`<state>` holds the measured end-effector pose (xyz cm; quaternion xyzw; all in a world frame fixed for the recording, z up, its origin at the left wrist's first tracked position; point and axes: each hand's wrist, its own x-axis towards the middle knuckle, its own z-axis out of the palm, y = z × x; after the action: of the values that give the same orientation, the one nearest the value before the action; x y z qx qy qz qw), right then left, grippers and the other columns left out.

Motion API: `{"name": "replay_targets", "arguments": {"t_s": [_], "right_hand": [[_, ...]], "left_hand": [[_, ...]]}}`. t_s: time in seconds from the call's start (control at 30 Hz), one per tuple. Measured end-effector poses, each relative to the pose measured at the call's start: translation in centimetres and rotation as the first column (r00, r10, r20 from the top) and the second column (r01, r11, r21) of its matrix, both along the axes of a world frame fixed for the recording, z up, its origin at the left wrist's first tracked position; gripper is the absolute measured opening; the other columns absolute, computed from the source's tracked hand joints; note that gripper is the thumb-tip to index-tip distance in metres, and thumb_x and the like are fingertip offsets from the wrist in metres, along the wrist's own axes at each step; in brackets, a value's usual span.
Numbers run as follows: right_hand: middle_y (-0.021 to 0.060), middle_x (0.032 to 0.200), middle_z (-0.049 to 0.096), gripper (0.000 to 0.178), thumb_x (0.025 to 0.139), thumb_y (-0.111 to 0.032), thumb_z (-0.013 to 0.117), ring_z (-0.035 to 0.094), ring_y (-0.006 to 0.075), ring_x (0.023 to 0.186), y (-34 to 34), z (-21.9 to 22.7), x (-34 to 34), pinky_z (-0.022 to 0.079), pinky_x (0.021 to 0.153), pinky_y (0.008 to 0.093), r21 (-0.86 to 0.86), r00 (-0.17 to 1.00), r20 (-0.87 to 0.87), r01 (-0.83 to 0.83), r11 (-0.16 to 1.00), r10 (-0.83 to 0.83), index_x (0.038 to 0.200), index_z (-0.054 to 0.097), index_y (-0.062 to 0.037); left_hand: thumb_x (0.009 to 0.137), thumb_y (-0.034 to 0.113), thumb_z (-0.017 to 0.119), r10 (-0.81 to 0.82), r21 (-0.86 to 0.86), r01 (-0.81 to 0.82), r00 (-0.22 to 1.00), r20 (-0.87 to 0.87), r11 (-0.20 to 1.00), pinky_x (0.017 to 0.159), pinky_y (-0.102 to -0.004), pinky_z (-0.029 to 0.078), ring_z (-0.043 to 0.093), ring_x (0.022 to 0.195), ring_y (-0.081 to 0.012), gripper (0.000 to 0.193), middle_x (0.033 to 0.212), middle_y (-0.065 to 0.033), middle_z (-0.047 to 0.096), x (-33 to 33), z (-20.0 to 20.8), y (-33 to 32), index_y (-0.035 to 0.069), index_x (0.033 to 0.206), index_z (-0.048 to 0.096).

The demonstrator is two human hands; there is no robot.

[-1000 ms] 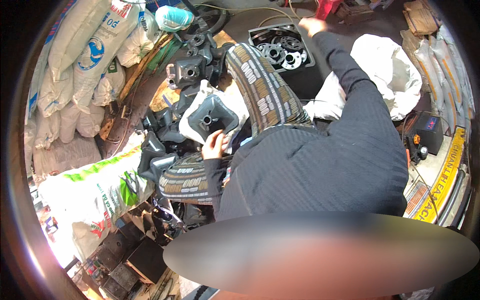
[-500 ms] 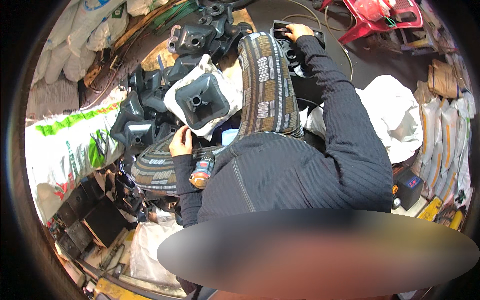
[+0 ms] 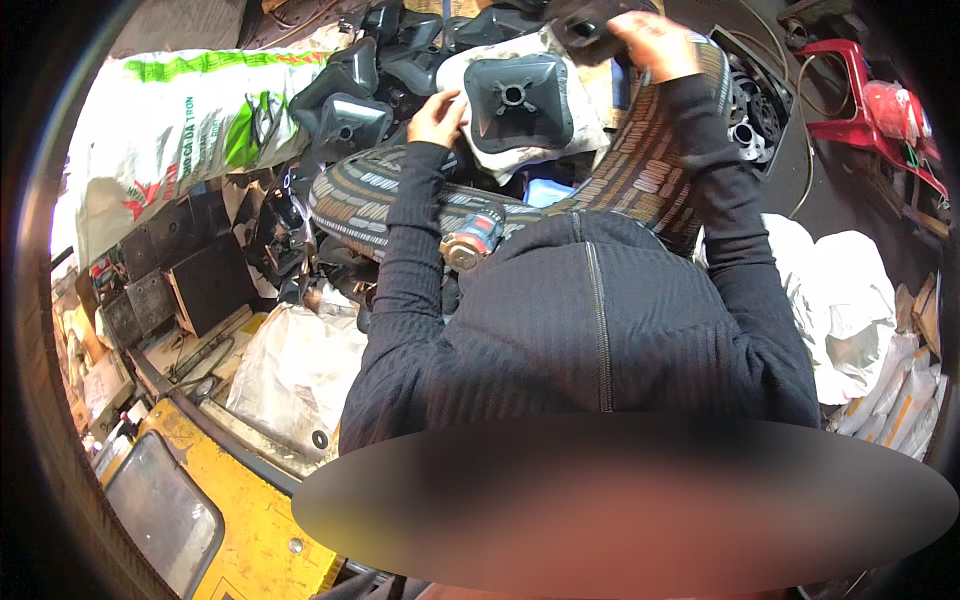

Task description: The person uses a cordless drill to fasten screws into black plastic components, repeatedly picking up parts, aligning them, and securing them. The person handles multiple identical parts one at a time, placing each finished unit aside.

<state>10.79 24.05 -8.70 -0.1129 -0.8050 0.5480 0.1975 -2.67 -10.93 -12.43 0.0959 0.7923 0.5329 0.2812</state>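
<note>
Black moulded plastic makes up the square funnel-shaped part (image 3: pixel 515 100) with a round hub at its centre; it lies on a dirty white sack (image 3: pixel 590 135) at the top of the head view, among a heap of similar black parts (image 3: pixel 350 110); the left hand (image 3: pixel 438 115) rests against its left edge, fingers curled over the rim, gripping it loosely; the right hand (image 3: pixel 655 45) is raised just above and to the right, closed around a dark block-like piece (image 3: pixel 590 20) whose shape is hard to make out; a patterned woven strap (image 3: pixel 640 175) curves beneath both dark-sleeved forearms; a blue and red tool (image 3: pixel 475 238) sits below the part, near the chest; a green-printed white bag (image 3: pixel 170 120) lies to the left; a red frame (image 3: pixel 860 100) stands at the right.
</note>
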Motion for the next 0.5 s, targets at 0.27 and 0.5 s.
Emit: {"name": "replay_targets", "arguments": {"t_s": [0.27, 0.5], "right_hand": [[-0.0036, 0.054, 0.047, 0.035, 0.078, -0.040, 0.070, 0.038, 0.0063, 0.043, -13.7, -11.2, -3.2, 0.026, 0.040, 0.0222, -0.446, 0.864, 0.503, 0.230, 0.865, 0.029, 0.093, 0.068, -0.0080], [-0.0045, 0.054, 0.043, 0.034, 0.074, -0.041, 0.073, 0.035, 0.0064, 0.044, -12.5, -12.0, -2.8, 0.023, 0.038, 0.0234, -0.472, 0.792, 0.608, 0.298, 0.830, 0.062, 0.089, 0.068, -0.0115]], "left_hand": [[0.080, 0.037, 0.069, -0.021, -0.062, 0.033, 0.984, 0.179, 0.998, 0.054, -0.0308, 0.055, 0.060, 0.081, -0.0169, 0.066, 0.102, -0.0099, 0.060, 1.4, -5.4, 2.8, 0.015, 0.135, 0.041], [0.087, 0.025, 0.060, -0.034, -0.054, 0.037, 0.998, 0.048, 0.998, 0.048, -0.0282, 0.053, 0.059, 0.064, -0.0128, 0.041, 0.088, -0.0068, 0.063, 0.6, -6.7, 4.0, 0.013, 0.127, 0.054]]}}
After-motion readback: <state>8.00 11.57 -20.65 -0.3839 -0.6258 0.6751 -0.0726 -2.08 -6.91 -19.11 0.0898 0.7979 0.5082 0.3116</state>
